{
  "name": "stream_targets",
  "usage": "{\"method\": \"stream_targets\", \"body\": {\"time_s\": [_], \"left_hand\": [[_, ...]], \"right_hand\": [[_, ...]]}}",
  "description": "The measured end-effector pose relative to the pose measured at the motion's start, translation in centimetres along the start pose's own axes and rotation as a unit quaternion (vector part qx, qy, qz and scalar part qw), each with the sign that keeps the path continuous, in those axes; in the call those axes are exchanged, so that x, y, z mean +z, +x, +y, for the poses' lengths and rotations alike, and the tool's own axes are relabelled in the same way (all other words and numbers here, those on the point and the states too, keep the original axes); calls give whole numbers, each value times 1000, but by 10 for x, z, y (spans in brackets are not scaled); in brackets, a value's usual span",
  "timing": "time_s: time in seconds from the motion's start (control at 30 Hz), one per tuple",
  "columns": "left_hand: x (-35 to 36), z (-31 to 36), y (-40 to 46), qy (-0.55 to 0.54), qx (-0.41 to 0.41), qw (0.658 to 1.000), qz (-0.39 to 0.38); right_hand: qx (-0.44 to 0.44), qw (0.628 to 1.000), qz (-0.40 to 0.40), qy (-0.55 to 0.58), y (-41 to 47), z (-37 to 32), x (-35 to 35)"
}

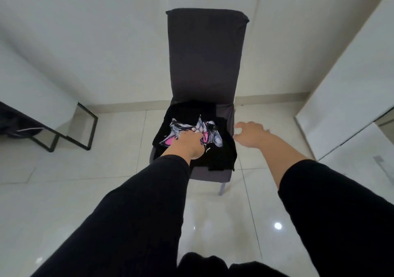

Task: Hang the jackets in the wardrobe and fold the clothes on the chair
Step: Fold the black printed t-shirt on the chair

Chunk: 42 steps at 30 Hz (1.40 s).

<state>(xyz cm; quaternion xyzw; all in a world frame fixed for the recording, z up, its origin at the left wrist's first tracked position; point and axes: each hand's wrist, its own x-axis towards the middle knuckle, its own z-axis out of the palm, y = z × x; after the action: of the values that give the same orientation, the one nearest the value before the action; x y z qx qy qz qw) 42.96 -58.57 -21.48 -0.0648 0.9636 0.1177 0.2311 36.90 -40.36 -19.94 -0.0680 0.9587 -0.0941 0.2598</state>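
A dark grey covered chair (pixel 206 59) stands against the white wall. On its seat lies a crumpled black T-shirt (pixel 221 155) with a white and pink print. My left hand (pixel 187 144) rests on the shirt over the print, fingers closed into the fabric. Just right of the seat, my right hand (pixel 252 134) hovers with its fingers spread and curled, holding nothing. Both arms wear black sleeves.
A black metal frame (pixel 85 125) of a table stands at the left, with dark fabric (pixel 15 121) lying on its top. A white wardrobe panel (pixel 349 97) rises at the right. The floor is glossy white tile.
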Motion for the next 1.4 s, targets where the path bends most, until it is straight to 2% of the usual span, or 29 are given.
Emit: {"method": "stream_targets", "body": {"time_s": [0.13, 0.27, 0.47, 0.6, 0.7, 0.9, 1.03, 1.13, 1.27, 1.4], "left_hand": [[-6, -63, 34, -23, -6, 1000, -15], [-11, -119, 78, -26, 1, 1000, -12], [13, -161, 130, -28, -3, 997, -70], [25, -169, 183, -32, 0, 997, -74], [38, -173, 236, -40, 0, 999, -35], [71, -159, 334, -69, -4, 998, 9], [90, -152, 383, -71, -27, 995, 62], [100, -143, 407, -15, -51, 998, 37], [107, -131, 414, 24, -86, 995, 44], [96, -133, 418, -13, -66, 992, 104]], "right_hand": [[-3, 999, -37, 13, 42, -60, 22], [-11, 999, -31, 42, 82, -105, 40], [8, 994, -84, 64, 124, -115, 84], [24, 993, -80, 83, 173, -105, 101], [36, 992, -54, 106, 226, -94, 113], [92, 993, 32, 74, 327, -70, 133], [124, 988, 39, 82, 369, -64, 149], [124, 985, 60, 106, 390, -60, 159], [127, 967, 25, 220, 399, -52, 157], [131, 972, 20, 192, 399, -43, 137]]}}
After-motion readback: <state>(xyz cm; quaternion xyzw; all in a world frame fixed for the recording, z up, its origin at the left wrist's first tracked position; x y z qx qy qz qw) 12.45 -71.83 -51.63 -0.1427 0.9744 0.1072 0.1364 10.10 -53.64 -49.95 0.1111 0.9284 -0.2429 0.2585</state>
